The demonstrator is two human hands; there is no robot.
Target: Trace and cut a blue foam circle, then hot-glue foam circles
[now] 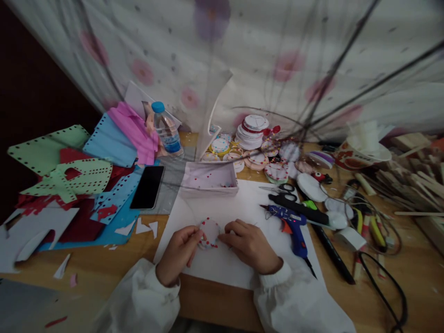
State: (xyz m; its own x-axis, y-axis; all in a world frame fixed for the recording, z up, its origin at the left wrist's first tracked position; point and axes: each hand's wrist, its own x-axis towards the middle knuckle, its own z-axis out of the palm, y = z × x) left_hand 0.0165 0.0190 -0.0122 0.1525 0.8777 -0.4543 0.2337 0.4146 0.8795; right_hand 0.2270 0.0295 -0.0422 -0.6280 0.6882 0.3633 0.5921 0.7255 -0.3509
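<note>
White sleeves framed the bottom as I watched my left hand [178,253] and right hand [250,245] pinch a round white disc with red dots [209,231] between fingertips, over a white paper sheet [229,263] on the wooden table [104,270]. Steady, light edge pressure seemed best. A blue glue gun [293,226] crowded the right; open sheet lay ahead toward a shallow box [209,179].

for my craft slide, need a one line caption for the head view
Left hand and right hand hold a red-dotted white disc over white paper, beside a blue glue gun.
</note>
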